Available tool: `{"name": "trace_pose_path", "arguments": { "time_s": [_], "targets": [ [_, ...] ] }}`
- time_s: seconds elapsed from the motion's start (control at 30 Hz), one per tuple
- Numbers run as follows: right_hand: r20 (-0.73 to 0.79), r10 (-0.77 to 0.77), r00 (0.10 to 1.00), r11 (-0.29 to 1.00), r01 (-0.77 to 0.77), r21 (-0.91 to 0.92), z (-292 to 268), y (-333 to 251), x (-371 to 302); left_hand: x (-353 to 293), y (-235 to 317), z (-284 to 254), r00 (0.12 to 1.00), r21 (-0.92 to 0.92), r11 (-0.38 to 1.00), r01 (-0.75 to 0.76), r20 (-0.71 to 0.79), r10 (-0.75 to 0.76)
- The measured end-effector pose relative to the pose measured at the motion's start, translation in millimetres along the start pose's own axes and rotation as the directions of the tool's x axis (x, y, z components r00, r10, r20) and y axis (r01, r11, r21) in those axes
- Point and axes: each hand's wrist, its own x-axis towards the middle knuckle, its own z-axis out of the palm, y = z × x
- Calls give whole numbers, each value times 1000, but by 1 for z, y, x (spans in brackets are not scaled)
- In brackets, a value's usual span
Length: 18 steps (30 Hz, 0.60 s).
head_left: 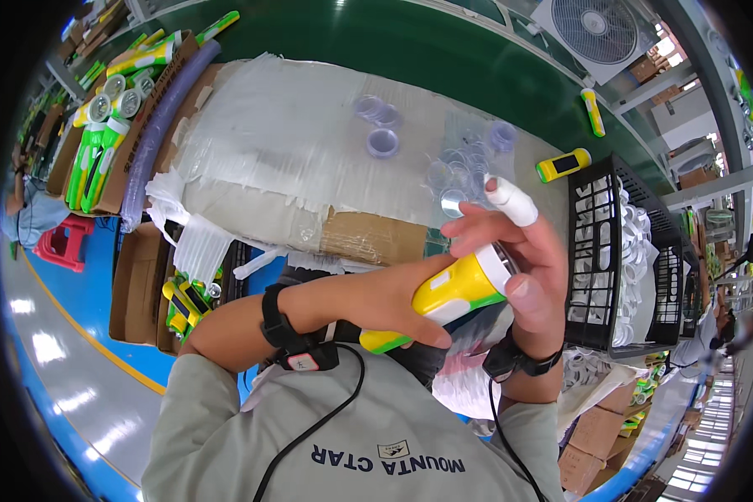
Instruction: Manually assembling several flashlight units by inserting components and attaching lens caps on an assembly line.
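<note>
A yellow and green flashlight (456, 290) is gripped round its body by my left hand (391, 294), tilted with its white head end up and to the right. My right hand (537, 255) closes round that white end, thumb on one side and bent fingers on the other. One finger of this hand is wrapped in white tape and sticks out. The inside of the flashlight's head is mostly hidden by the fingers. Just beyond my hands, several clear round lenses (460, 171) lie in a loose heap on the worktable (259, 125).
At the right stands a black plastic crate (592, 276) of white rings. A yellow flashlight (563, 165) lies beside it, and another flashlight (593, 112) sits on the green surface. Cardboard boxes of flashlights (100, 159) are on the left. A fan (596, 29) stands at the back.
</note>
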Motion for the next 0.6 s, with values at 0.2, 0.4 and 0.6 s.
{"name": "trace_pose_path", "arguments": {
  "time_s": [0.2, 0.4, 0.6],
  "targets": [
    [-106, 4, 994, 1000, -4, 2, 9, 7, -1, 2, -10, 9, 919, 388, 910, -145, -288, 270],
    [-366, -15, 931, 842, -186, -507, 34, 1, -3, 10, 1, 25, 771, 687, 651, 323, -590, 240],
    [-137, 46, 990, 849, -111, -516, 16, -24, 6, 13, -12, 10, 806, 692, 719, -67, -387, 447]
  ]
}}
